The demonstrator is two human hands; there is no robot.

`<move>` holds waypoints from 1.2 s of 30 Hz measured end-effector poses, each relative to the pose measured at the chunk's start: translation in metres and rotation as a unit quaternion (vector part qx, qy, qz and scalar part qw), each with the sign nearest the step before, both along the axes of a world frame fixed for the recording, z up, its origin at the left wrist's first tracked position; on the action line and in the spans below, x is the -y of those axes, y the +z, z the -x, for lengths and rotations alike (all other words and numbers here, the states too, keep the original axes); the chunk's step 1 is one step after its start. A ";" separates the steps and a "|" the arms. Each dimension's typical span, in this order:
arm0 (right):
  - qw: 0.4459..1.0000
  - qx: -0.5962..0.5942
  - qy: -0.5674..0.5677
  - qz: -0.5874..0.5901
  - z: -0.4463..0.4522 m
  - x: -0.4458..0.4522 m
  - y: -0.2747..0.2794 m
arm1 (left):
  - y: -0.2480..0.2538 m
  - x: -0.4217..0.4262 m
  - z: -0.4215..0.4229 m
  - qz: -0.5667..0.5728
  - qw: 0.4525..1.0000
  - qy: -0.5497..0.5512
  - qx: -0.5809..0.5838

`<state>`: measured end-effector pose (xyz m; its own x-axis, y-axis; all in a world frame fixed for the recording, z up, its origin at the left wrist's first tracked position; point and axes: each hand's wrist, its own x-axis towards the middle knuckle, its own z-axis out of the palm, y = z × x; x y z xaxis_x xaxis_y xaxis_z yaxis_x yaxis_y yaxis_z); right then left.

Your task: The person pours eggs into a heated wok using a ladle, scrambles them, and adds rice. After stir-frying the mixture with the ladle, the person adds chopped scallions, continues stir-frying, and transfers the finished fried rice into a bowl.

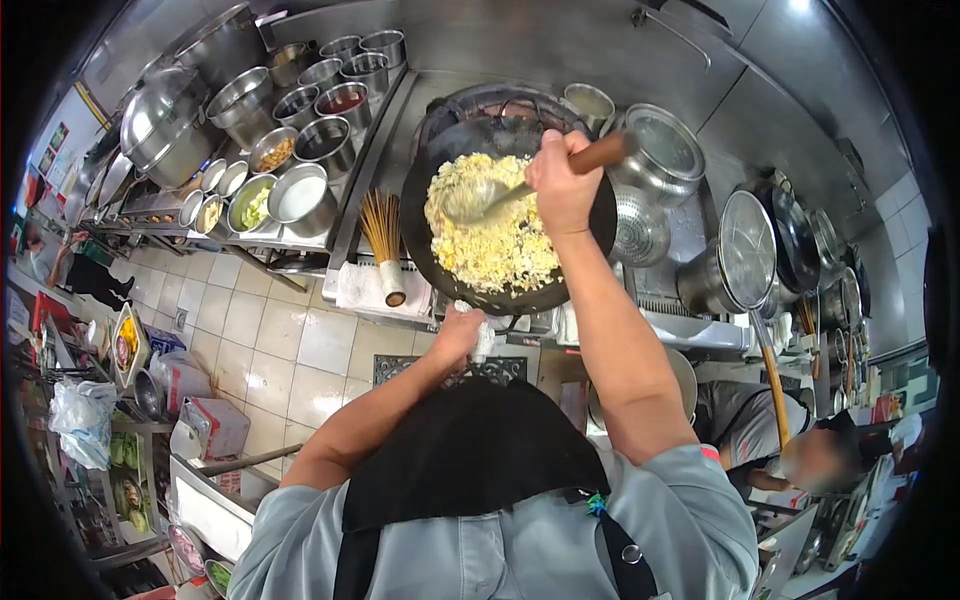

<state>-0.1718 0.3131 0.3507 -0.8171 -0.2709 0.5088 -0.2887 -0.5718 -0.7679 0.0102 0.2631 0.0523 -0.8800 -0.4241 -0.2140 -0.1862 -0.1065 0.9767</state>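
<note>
My right hand (pixel 563 185) is wrapped round the handle of a ladle (pixel 512 198), whose wooden end sticks out past my fist. The ladle's bowl, slightly blurred, lies in a heap of yellow and white fried rice with egg (pixel 492 255). This food fills the middle of a large black wok (pixel 597 232) on the stove. My left hand (pixel 460 335) is closed on a white cloth (pixel 482 342) at the near edge of the wok. Whether the cloth wraps part of the rim or a handle is hidden. Left of the wok lies a bamboo wok brush (pixel 381 235).
Metal containers with sauces and ingredients, including a pot of white granules (pixel 302 198), stand at left. A perforated skimmer (pixel 640 228) and a lidded pot (pixel 665 150) are right of the wok. Farther right is a long-handled strainer (pixel 747 250); another person (pixel 755 425) is below it.
</note>
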 end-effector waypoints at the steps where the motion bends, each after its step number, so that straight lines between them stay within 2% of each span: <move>1: 1.000 0.023 -0.004 -0.011 0.005 -0.001 0.020 | 0.000 0.005 0.006 0.020 1.000 -0.001 0.008; 2: 0.998 0.053 -0.010 -0.026 0.002 -0.003 0.036 | 0.032 -0.004 0.001 -0.061 0.996 0.037 0.059; 3: 0.998 0.034 -0.027 -0.047 -0.006 -0.005 0.046 | 0.063 -0.011 -0.005 -0.141 0.981 0.072 0.111; 6: 0.996 -0.055 -0.019 0.061 -0.018 0.000 0.022 | 0.121 -0.023 -0.014 -0.115 0.985 0.079 0.102; 7: 0.997 -0.066 -0.035 0.021 -0.010 0.008 -0.003 | 0.114 -0.029 -0.013 -0.131 0.981 0.119 0.076; 9: 0.999 -0.020 -0.040 -0.026 0.000 0.005 -0.004 | 0.098 -0.022 -0.007 -0.131 0.982 0.100 0.092; 11: 0.997 0.008 -0.050 -0.061 -0.012 -0.003 0.034 | 0.089 -0.016 -0.008 -0.135 0.981 0.086 0.111; 14: 0.998 -0.054 -0.027 0.011 -0.032 -0.015 0.030 | 0.086 -0.020 -0.010 -0.209 0.973 0.088 0.038; 15: 0.997 -0.066 -0.005 0.037 -0.028 -0.009 0.009 | 0.070 -0.019 -0.008 -0.184 0.978 0.088 0.036; 16: 0.999 -0.046 -0.010 -0.010 -0.016 0.001 -0.013 | 0.061 -0.021 -0.008 -0.181 0.977 0.100 0.053; 18: 0.999 0.036 0.002 -0.031 -0.005 -0.002 0.010 | 0.055 -0.016 -0.002 -0.167 0.974 0.130 0.079; 19: 0.998 0.052 0.002 -0.041 -0.017 -0.007 0.036 | 0.073 -0.015 -0.008 -0.172 0.978 0.085 0.082; 22: 0.999 -0.030 0.042 0.015 -0.055 -0.024 0.040 | 0.044 -0.021 -0.001 -0.181 0.975 0.131 0.020; 23: 0.996 -0.048 0.067 0.036 -0.055 -0.021 0.023 | 0.057 -0.027 -0.003 -0.178 0.969 0.165 0.038; 24: 0.999 -0.023 0.041 -0.005 -0.040 -0.011 -0.005 | 0.059 -0.028 -0.008 -0.158 0.976 0.147 0.037; 26: 0.999 0.041 -0.012 -0.025 -0.016 -0.013 0.013 | 0.062 -0.023 -0.006 -0.112 0.987 0.110 0.025; 30: 0.999 0.028 0.012 -0.039 -0.055 -0.038 0.053 | 0.068 -0.025 -0.006 -0.186 0.978 0.090 0.006; 31: 0.999 -0.025 0.024 -0.022 -0.070 -0.045 0.044 | 0.063 -0.026 -0.005 -0.136 0.981 0.131 0.047; 32: 0.998 -0.049 0.043 -0.024 -0.077 -0.045 0.027 | 0.054 -0.026 -0.003 -0.135 0.980 0.138 0.039; 34: 0.997 -0.034 0.021 -0.067 -0.052 -0.036 -0.007 | 0.041 -0.026 0.000 -0.127 0.981 0.145 0.027; 35: 0.997 -0.021 0.014 -0.072 -0.031 -0.034 -0.001 | 0.062 -0.029 -0.002 -0.143 0.979 0.141 0.026; 36: 0.997 0.022 0.005 -0.067 -0.021 -0.033 0.016 | 0.058 -0.031 -0.003 -0.151 0.978 0.143 0.031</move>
